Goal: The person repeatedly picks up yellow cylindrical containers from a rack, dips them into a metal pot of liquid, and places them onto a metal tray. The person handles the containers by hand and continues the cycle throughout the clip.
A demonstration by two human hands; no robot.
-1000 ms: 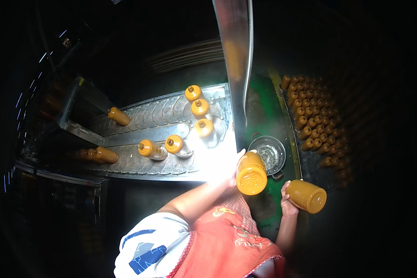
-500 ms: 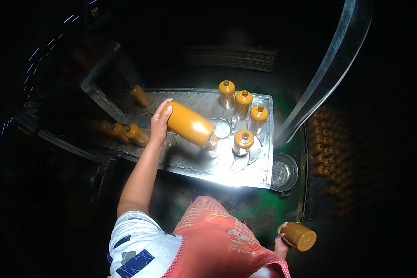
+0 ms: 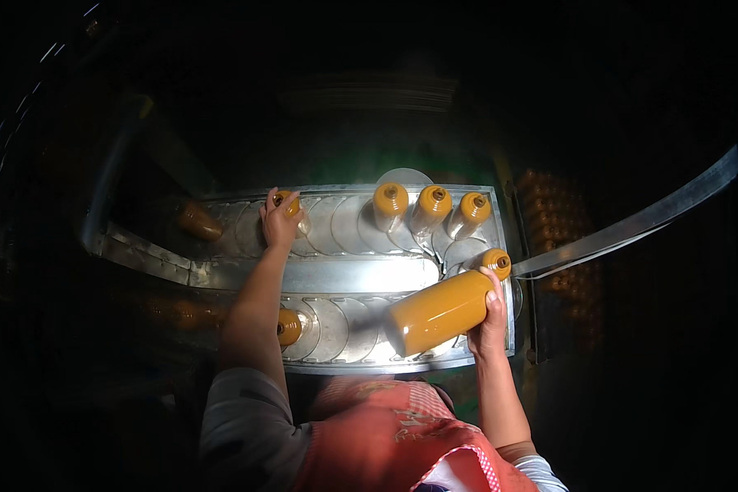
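My left hand [image 3: 280, 220] is over the far lane of the conveyor [image 3: 328, 275], its fingers closed around the top of an upright orange bottle [image 3: 287, 202]. In my right hand [image 3: 490, 316] is a large orange bottle [image 3: 439, 310], tilted above the conveyor's right end with its base toward the lower left. Just behind it stands another bottle [image 3: 495, 261], partly hidden. Three more bottles, including one in the middle [image 3: 431, 203], stand along the far right edge, orange above and clear below.
One bottle [image 3: 289, 326] stands on the near lane beside my left forearm. A dim bottle [image 3: 198, 221] is farther left. A metal strip [image 3: 631, 230] juts out at the right, before a dark stack of many bottles [image 3: 553, 205]. A metal frame [image 3: 131, 246] spans the left.
My left hand has moved to the far lane, its bottle now upright there. My right hand has come up from the lower right with its bottle over the conveyor. The view has shifted.
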